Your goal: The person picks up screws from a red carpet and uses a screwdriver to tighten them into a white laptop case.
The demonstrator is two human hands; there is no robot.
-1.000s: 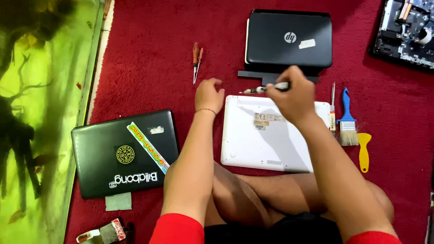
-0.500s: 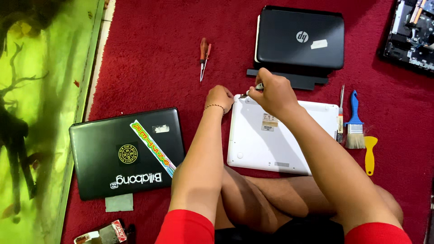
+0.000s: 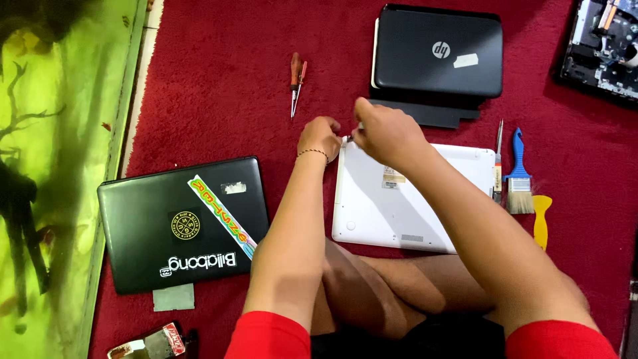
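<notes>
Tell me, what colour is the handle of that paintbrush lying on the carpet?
Blue. The paintbrush lies right of the white laptop, clearest in the head view.

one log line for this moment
left hand: steadying white laptop corner | right hand: holds thin tool at same corner | nearby: red screwdriver, blue brush

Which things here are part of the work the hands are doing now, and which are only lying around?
In use:
- white laptop, underside up
- left hand at its top left corner
- right hand holding a thin tool at that corner

Lying about:
- black laptop with stickers
- second black laptop
- red screwdrivers
- blue brush
- yellow pry tool
</notes>
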